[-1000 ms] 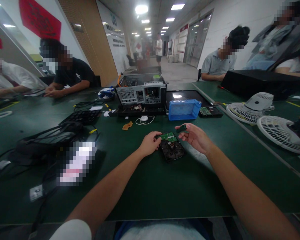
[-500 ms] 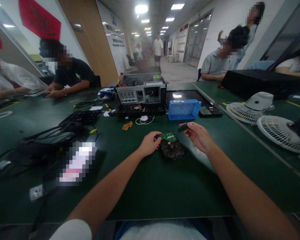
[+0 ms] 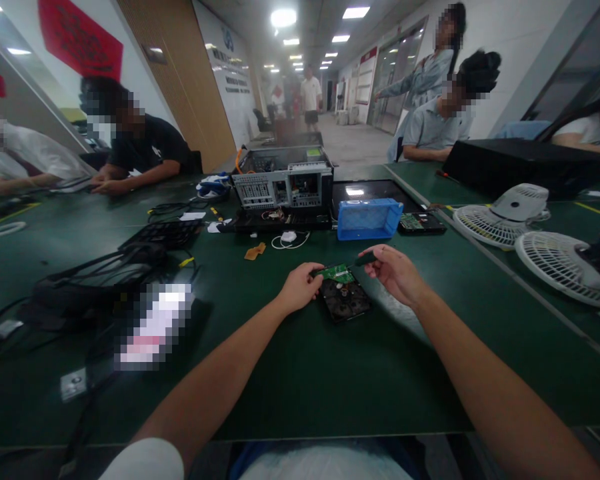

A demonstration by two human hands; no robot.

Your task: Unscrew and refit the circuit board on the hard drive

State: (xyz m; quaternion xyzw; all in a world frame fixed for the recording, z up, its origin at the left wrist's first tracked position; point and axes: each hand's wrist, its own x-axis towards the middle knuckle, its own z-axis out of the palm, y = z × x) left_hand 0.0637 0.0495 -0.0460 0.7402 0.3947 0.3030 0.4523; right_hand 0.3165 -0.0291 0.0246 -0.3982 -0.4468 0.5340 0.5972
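A hard drive (image 3: 347, 303) lies on the green table in front of me, its underside up with a green circuit board (image 3: 336, 272) at the far end. My left hand (image 3: 300, 288) grips the drive's left far edge between thumb and fingers. In my right hand (image 3: 394, 272) is a screwdriver (image 3: 365, 258) with a dark handle, held nearly level. Its shaft points left toward the circuit board; whether the tip touches a screw is too small to tell.
Beyond the drive stand a blue plastic bin (image 3: 363, 221) and an opened computer case (image 3: 280, 190). Another hard drive (image 3: 423, 223) lies right of the bin. White fan parts (image 3: 555, 263) rest at the right, a black bag (image 3: 95, 287) at the left. Several people sit or stand around.
Both hands, the hard drive and the screwdriver stay nearly where they were. In the background, a standing person at the right has moved left with an arm stretched out.
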